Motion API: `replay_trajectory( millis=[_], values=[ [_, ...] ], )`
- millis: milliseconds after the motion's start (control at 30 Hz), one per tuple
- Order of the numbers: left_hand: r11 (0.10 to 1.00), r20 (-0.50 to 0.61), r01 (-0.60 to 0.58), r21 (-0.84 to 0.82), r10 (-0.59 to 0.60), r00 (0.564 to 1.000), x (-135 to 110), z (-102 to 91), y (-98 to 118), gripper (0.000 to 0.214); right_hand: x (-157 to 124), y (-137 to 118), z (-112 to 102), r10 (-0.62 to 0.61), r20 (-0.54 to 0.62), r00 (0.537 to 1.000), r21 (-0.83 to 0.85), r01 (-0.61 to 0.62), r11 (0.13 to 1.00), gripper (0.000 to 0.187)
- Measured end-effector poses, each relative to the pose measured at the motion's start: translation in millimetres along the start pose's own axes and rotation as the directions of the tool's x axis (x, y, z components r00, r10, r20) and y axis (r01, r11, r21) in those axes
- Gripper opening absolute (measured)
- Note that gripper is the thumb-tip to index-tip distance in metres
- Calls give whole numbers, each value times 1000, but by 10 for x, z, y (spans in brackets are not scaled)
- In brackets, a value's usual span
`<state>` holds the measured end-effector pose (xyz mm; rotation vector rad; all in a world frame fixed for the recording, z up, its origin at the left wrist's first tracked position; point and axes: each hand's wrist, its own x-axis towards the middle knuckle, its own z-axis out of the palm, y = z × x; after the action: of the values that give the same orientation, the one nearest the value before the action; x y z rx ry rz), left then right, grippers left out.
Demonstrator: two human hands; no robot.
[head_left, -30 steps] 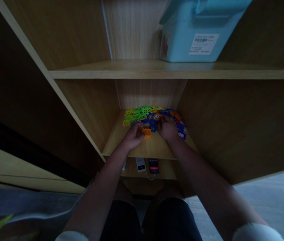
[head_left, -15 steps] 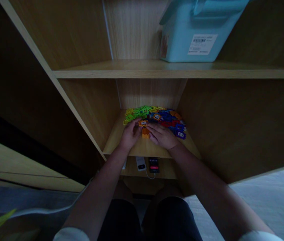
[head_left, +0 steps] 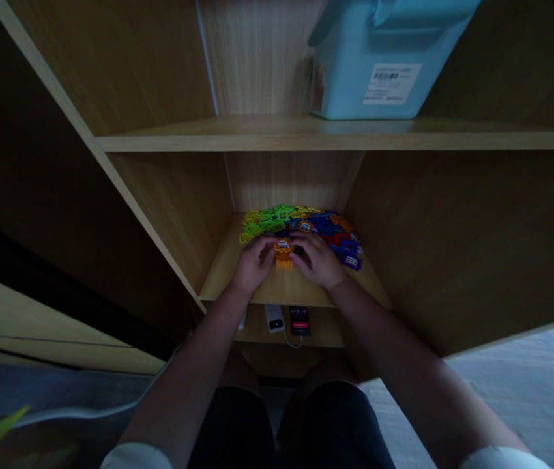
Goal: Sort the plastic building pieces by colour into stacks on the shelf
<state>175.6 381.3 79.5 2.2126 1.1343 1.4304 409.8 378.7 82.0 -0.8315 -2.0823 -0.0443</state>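
A pile of small interlocking plastic pieces [head_left: 306, 225], green, yellow, blue, red and orange, lies at the back of a low wooden shelf [head_left: 238, 277]. In front of the pile my left hand [head_left: 252, 264] and my right hand [head_left: 317, 260] meet around a small orange assembly [head_left: 283, 254]. Both hands have fingers curled and pinch this orange piece from either side, just above the shelf board.
On the shelf above stands a light blue plastic box [head_left: 379, 58] with a barcode label. Below the low shelf lie a white device [head_left: 275, 319] and a dark phone [head_left: 300, 321] with a cable. Wooden side panels close in left and right. My knees are underneath.
My right hand drew back from the pile toward the left hand; both now pinch the orange assembly together, which sits slightly higher than a second ago.
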Motion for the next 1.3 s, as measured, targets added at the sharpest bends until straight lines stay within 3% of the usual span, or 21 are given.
replay_trajectory(
  millis=[433,667,800,1033,1300],
  values=[
    [998,56,10,-59,-6,998,19,52,-42,25,16,26,49,126,18,992,265,-126,956,15],
    [990,11,121,-71,-120,993,39,87,-116,35,-39,181,102,177,31,984,266,-179,947,17],
    [979,45,165,-121,-161,986,34,92,-144,30,-65,257,90,198,53,979,254,-205,945,17],
    [978,227,174,-119,-143,963,4,129,-307,91,-77,249,95,170,93,981,224,-187,957,15],
    [950,290,223,-218,-155,944,24,148,-393,95,-63,240,102,143,95,985,233,-162,959,15]
  ],
)
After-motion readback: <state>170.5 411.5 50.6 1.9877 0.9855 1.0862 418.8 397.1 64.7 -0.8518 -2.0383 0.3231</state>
